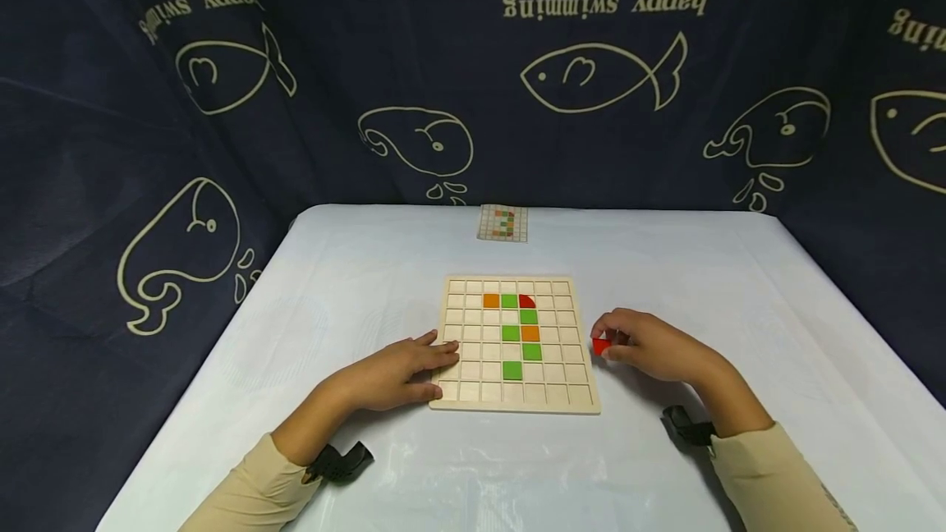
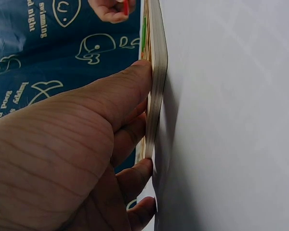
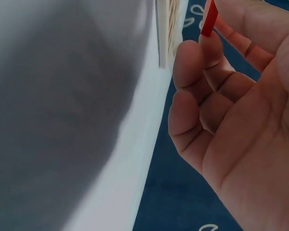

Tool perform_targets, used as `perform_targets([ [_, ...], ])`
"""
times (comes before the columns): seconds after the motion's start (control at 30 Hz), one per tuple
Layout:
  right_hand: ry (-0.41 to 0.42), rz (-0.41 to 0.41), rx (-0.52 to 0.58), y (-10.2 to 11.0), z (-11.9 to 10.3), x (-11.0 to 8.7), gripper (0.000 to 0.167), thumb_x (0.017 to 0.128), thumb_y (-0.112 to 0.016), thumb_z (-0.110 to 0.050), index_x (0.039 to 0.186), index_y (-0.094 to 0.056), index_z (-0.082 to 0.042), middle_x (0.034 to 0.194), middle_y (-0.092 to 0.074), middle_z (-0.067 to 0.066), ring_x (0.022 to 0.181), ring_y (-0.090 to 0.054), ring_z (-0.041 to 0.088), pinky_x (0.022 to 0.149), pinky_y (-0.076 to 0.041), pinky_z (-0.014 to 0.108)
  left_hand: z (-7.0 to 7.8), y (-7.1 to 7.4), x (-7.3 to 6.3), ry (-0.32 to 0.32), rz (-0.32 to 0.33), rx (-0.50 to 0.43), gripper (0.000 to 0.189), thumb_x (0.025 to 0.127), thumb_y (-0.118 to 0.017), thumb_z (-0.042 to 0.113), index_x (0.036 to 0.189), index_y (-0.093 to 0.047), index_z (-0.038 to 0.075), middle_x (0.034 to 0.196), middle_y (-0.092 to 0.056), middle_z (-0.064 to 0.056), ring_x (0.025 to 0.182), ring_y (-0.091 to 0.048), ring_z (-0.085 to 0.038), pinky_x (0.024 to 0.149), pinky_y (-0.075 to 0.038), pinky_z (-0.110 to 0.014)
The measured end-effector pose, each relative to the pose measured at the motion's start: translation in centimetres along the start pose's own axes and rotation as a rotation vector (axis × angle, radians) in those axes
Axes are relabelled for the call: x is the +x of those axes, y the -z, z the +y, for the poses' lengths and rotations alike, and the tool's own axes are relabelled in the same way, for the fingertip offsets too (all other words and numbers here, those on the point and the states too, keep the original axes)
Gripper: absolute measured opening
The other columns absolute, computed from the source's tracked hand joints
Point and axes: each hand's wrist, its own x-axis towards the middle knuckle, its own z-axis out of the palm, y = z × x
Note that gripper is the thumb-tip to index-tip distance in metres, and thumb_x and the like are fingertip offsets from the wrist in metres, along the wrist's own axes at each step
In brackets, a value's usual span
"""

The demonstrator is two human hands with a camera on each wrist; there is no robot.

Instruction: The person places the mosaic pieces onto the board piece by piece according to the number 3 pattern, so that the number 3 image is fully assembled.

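A square wooden grid board (image 1: 473, 394) lies on the table, with several green, orange and red tiles in its cells. The red tile (image 1: 526, 301) near the top has a rounded corner. My left hand (image 1: 388, 372) rests on the board's left edge with fingers spread; in the left wrist view its fingertips touch the board's side (image 2: 159, 72). Just right of the board, my right hand (image 1: 650, 343) pinches a red tile (image 1: 601, 346) between thumb and fingers. The right wrist view shows that thin red tile (image 3: 209, 19) held above the white surface.
A small pattern card (image 1: 502, 223) with a coloured grid picture lies at the table's far edge. White cloth covers the table (image 1: 355, 286). A dark blue curtain (image 1: 310, 154) with fish and whale drawings hangs behind and at the sides. Dark straps (image 1: 342, 462) sit at both wrists.
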Motion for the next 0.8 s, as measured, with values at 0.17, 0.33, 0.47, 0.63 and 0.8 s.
perform_targets([
  [0.17,0.009,-0.019,0.0,-0.6,-0.7,1.1,0.02,0.089,-0.07,-0.005,0.105,-0.065,-0.015,0.088,-0.056,-0.006,0.084,-0.051,0.015,0.073,-0.044,0.03,0.0,0.1,0.0,0.007,-0.001,-0.003,0.056,0.095,-0.067,0.024,0.145,-0.051,0.004,0.153,-0.042,-0.009,0.146,-0.025,-0.039,0.113,-0.025,-0.058],
  [0.33,0.02,-0.044,0.002,-1.2,-1.6,1.8,0.018,0.089,-0.071,-0.006,0.103,-0.066,-0.016,0.09,-0.056,-0.006,0.088,-0.051,0.016,0.076,-0.044,0.032,-0.1,0.0,0.1,0.006,-0.005,-0.005,0.056,0.096,-0.067,0.025,0.145,-0.051,0.004,0.153,-0.042,-0.008,0.146,-0.025,-0.038,0.114,-0.025,-0.057],
  [0.47,0.045,-0.069,-0.006,-1.8,-2.2,2.5,0.015,0.091,-0.07,-0.01,0.103,-0.066,-0.017,0.093,-0.057,-0.006,0.09,-0.051,0.017,0.078,-0.043,0.033,0.0,0.0,0.1,0.004,0.0,-0.005,0.056,0.096,-0.067,0.024,0.145,-0.051,0.004,0.153,-0.043,-0.009,0.146,-0.025,-0.039,0.114,-0.025,-0.057],
  [0.63,0.076,-0.102,-0.018,-2.6,-2.7,3.2,0.013,0.093,-0.071,-0.013,0.104,-0.066,-0.017,0.093,-0.055,-0.006,0.089,-0.05,0.016,0.077,-0.042,0.032,0.0,0.0,0.0,0.002,0.002,-0.002,0.055,0.095,-0.067,0.024,0.144,-0.051,0.003,0.152,-0.043,-0.01,0.145,-0.026,-0.039,0.113,-0.026,-0.057],
  [0.8,0.119,-0.121,-0.027,-3.2,-3.4,3.5,0.012,0.093,-0.07,-0.014,0.104,-0.066,-0.016,0.094,-0.056,-0.004,0.089,-0.051,0.017,0.079,-0.043,0.034,0.0,-0.1,0.0,0.006,0.0,-0.008,0.056,0.095,-0.067,0.024,0.145,-0.051,0.003,0.152,-0.043,-0.01,0.146,-0.025,-0.039,0.113,-0.025,-0.057],
])
